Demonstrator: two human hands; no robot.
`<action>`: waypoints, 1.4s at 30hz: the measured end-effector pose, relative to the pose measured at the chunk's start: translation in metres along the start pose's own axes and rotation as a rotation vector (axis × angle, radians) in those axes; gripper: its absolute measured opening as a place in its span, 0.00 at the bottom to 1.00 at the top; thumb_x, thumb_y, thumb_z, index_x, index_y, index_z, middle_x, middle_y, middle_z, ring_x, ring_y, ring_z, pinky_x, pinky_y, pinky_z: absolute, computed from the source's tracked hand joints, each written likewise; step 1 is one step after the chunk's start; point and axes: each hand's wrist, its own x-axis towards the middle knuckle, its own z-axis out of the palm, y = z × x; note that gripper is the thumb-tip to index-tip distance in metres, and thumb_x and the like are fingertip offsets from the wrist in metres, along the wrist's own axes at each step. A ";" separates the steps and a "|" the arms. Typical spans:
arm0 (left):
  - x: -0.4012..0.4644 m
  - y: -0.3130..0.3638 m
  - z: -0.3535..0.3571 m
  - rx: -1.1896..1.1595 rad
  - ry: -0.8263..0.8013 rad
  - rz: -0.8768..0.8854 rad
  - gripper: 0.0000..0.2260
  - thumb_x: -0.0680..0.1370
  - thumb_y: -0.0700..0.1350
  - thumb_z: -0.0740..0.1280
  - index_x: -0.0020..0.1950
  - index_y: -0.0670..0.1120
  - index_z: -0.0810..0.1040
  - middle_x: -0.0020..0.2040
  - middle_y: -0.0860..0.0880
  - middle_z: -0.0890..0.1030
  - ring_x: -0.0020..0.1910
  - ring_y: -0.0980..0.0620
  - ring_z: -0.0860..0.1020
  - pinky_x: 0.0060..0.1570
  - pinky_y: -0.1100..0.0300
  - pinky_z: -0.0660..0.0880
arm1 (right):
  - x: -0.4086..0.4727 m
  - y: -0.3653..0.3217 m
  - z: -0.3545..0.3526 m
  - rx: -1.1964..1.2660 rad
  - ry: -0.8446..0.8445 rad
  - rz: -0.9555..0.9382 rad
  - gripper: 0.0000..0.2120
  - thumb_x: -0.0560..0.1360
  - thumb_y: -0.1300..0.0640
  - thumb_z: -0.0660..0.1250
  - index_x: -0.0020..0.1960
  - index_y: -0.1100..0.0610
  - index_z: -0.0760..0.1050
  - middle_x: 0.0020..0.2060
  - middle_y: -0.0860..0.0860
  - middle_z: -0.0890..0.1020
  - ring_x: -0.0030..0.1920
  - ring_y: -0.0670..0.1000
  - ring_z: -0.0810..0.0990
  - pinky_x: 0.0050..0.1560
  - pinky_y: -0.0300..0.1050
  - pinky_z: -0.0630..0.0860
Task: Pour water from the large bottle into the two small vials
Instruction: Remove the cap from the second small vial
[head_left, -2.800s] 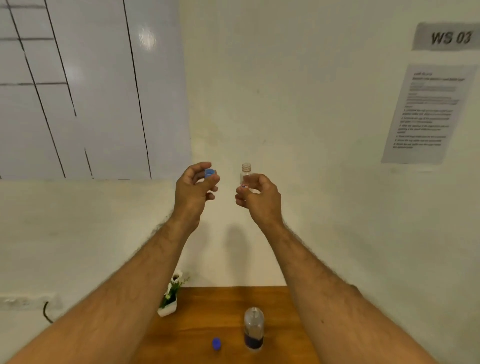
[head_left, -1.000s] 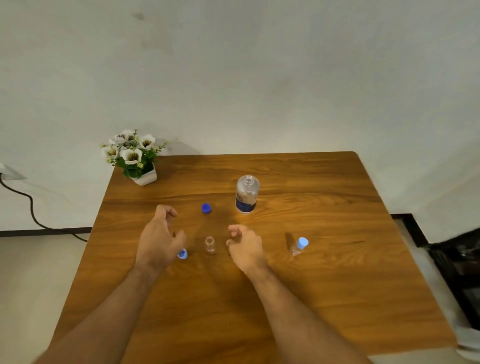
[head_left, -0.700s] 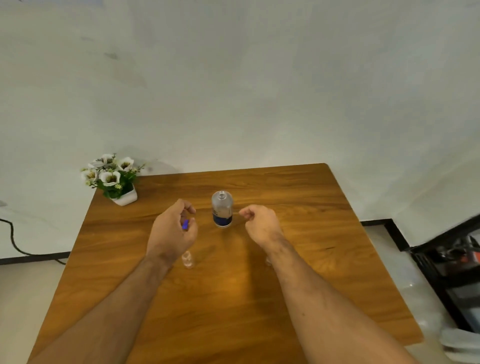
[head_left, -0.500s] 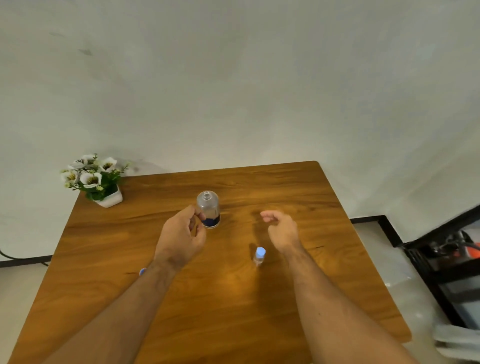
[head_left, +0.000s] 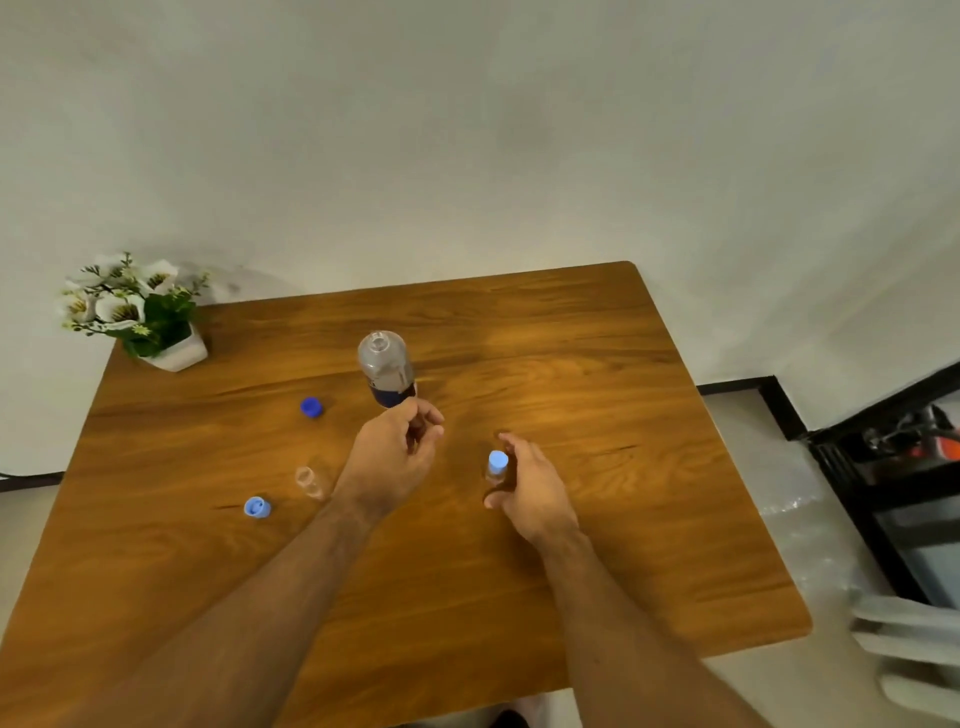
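Observation:
The large clear bottle (head_left: 387, 369) stands uncapped at mid-table, with a dark blue label at its base. My left hand (head_left: 395, 452) hovers just in front of the bottle's base, fingers curled in and holding nothing. A small open vial (head_left: 309, 480) stands left of my left wrist, and its light blue cap (head_left: 256, 507) lies beside it. The second vial (head_left: 497, 467), capped in light blue, stands between the thumb and fingers of my right hand (head_left: 532, 488), which wraps around it.
A dark blue bottle cap (head_left: 310, 407) lies left of the bottle. A white pot of flowers (head_left: 156, 332) sits on the wooden table's (head_left: 597, 519) far left corner. A black shelf unit (head_left: 904, 478) stands on the floor at the right.
Both hands came down from in front of the wall, and the open vial and its cap now rest on the table. My right hand closed around the capped vial. My left hand moved toward the bottle.

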 end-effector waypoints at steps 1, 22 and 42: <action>0.000 0.002 0.000 0.010 -0.002 0.020 0.02 0.80 0.48 0.65 0.51 0.54 0.77 0.39 0.56 0.79 0.37 0.57 0.77 0.35 0.65 0.73 | 0.001 0.000 0.003 -0.028 0.031 -0.019 0.35 0.70 0.59 0.77 0.73 0.47 0.67 0.68 0.45 0.74 0.69 0.50 0.70 0.69 0.46 0.68; 0.075 0.142 -0.182 -0.326 0.061 0.179 0.17 0.85 0.40 0.55 0.72 0.51 0.70 0.67 0.52 0.75 0.67 0.55 0.72 0.65 0.63 0.66 | -0.009 -0.249 -0.147 0.277 0.226 -0.531 0.13 0.77 0.57 0.71 0.61 0.54 0.78 0.48 0.47 0.83 0.48 0.48 0.82 0.56 0.46 0.80; 0.090 0.319 -0.372 -0.435 0.163 0.616 0.13 0.85 0.39 0.55 0.61 0.46 0.77 0.60 0.48 0.82 0.63 0.52 0.79 0.66 0.57 0.74 | -0.086 -0.432 -0.301 0.451 0.383 -0.893 0.09 0.75 0.62 0.71 0.56 0.58 0.80 0.44 0.51 0.83 0.36 0.52 0.83 0.42 0.47 0.84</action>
